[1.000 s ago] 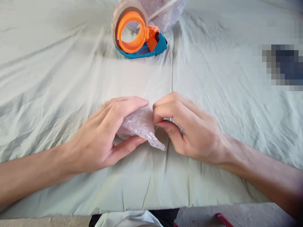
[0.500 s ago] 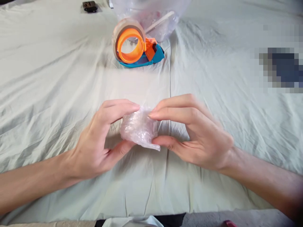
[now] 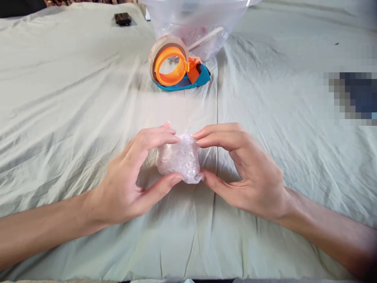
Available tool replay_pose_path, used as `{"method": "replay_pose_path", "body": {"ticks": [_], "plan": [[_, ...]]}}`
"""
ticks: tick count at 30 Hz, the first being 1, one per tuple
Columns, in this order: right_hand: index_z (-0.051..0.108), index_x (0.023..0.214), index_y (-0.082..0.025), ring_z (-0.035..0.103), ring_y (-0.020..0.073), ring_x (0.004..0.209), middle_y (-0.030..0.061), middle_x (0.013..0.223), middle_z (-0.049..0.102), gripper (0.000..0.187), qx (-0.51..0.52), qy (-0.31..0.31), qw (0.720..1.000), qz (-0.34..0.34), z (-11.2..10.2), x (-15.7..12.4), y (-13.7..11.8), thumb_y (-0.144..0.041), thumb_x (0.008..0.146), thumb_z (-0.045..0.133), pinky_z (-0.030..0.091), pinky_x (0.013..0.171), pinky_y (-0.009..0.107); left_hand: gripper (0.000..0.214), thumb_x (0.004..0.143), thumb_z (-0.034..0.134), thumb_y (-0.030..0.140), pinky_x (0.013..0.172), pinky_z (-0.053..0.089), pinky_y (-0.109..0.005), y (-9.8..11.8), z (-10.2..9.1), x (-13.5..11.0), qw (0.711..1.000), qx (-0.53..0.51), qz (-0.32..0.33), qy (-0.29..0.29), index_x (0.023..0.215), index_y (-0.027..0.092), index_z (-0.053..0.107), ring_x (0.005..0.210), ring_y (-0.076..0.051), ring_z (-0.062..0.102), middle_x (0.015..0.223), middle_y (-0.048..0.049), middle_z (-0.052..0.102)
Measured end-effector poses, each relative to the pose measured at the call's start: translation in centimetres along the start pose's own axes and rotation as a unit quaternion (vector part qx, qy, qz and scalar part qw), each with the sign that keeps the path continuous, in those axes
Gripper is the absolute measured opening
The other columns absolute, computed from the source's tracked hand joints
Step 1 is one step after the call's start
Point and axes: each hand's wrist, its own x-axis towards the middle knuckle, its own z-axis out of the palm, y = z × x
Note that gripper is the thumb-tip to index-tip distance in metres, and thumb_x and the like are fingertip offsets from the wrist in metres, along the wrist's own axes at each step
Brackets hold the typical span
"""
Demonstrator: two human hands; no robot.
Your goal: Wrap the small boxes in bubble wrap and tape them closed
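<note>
A small bundle of clear bubble wrap [image 3: 180, 159] is between my two hands, low over the cloth. My left hand [image 3: 132, 171] grips its left side, fingers over the top and thumb along the near lower edge. On the other side, my right hand [image 3: 244, 169] holds the bundle by its right edge, fingertips above and thumb below at a crumpled corner. What lies inside the wrap, if anything, cannot be made out.
A tape dispenser [image 3: 171, 67], orange and blue with a roll of tape, stands beyond my hands. Behind it is a translucent plastic tub [image 3: 206, 23] with plastic and a white stick showing. A small black object [image 3: 123, 19] lies far left. The pale cloth [image 3: 88, 106] is wrinkled.
The bundle has been turned a little, and its loose near-right corner now looks folded in closer. My left thumb has slid further along it. The whole view has shifted slightly.
</note>
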Motion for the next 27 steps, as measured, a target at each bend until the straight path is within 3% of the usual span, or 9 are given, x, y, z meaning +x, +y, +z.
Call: {"method": "replay_pose_path", "body": {"ticks": [5,9,13,17,19,23,27], "plan": [[0.065,0.136,-0.036,0.076,0.0286,0.117,0.0060,0.128,0.075,0.050,0.015,0.016,1.000,0.014,0.1,-0.3,0.1,-0.015,0.094,0.083,0.070,0.096,0.046,0.055,0.104,0.072,0.018,0.116,0.069,-0.050,0.6,0.4,0.3,0.999,0.029,-0.029,-0.006,0.157,0.024,0.057,0.145,-0.032,0.071,0.146,-0.0129,0.073],[0.062,0.141,-0.032,0.073,0.0268,0.133,0.0074,0.138,0.074,0.054,0.022,0.007,1.000,0.015,0.4,-0.5,0.0,-0.008,0.095,0.075,0.069,0.105,0.046,0.053,0.108,0.074,0.025,0.107,0.072,-0.046,0.3,0.6,0.2,0.998,0.053,-0.032,0.024,0.158,0.025,0.055,0.130,-0.028,0.077,0.142,-0.0056,0.074],[0.061,0.146,-0.029,0.070,0.0220,0.144,0.0081,0.149,0.071,0.057,0.059,0.004,0.997,0.051,0.5,-0.6,0.1,0.000,0.097,0.065,0.067,0.113,0.042,0.057,0.110,0.078,0.035,0.106,0.072,-0.043,0.3,0.5,0.3,0.996,0.082,-0.019,0.014,0.160,0.028,0.052,0.127,-0.028,0.077,0.143,-0.0027,0.075],[0.067,0.143,-0.027,0.069,0.0250,0.147,0.0101,0.150,0.072,0.052,0.050,-0.006,0.996,0.067,0.1,-0.4,-0.1,0.000,0.099,0.058,0.065,0.118,0.046,0.048,0.112,0.070,0.020,0.113,0.069,-0.039,0.7,0.3,0.6,0.993,0.120,-0.002,0.004,0.158,0.024,0.056,0.131,-0.025,0.075,0.143,-0.0026,0.073],[0.071,0.139,-0.027,0.070,0.0264,0.144,0.0100,0.147,0.075,0.045,0.045,-0.010,0.996,0.074,-0.3,-0.3,-0.2,-0.004,0.104,0.055,0.064,0.119,0.048,0.049,0.108,0.074,0.017,0.113,0.069,-0.040,0.8,0.3,0.7,0.990,0.138,0.014,-0.007,0.156,0.022,0.060,0.129,-0.025,0.076,0.141,-0.0062,0.073],[0.071,0.137,-0.028,0.078,0.0275,0.127,0.0084,0.138,0.079,0.027,0.079,-0.015,0.990,0.118,-0.6,-0.1,-0.3,-0.029,0.110,0.071,0.069,0.107,0.047,0.064,0.104,0.075,0.011,0.113,0.071,-0.044,0.9,0.5,0.7,0.989,0.142,0.025,-0.028,0.165,0.023,0.058,0.134,-0.030,0.077,0.147,-0.0134,0.074],[0.066,0.135,-0.026,0.081,0.0224,0.105,0.0075,0.133,0.079,0.048,0.117,-0.015,0.974,0.196,-0.2,-0.1,-0.3,-0.038,0.097,0.093,0.071,0.085,0.036,0.086,0.106,0.069,0.007,0.116,0.072,-0.044,0.4,0.7,0.3,0.998,0.048,-0.007,-0.029,0.180,0.037,0.036,0.145,-0.029,0.075,0.166,-0.0083,0.067]]}}
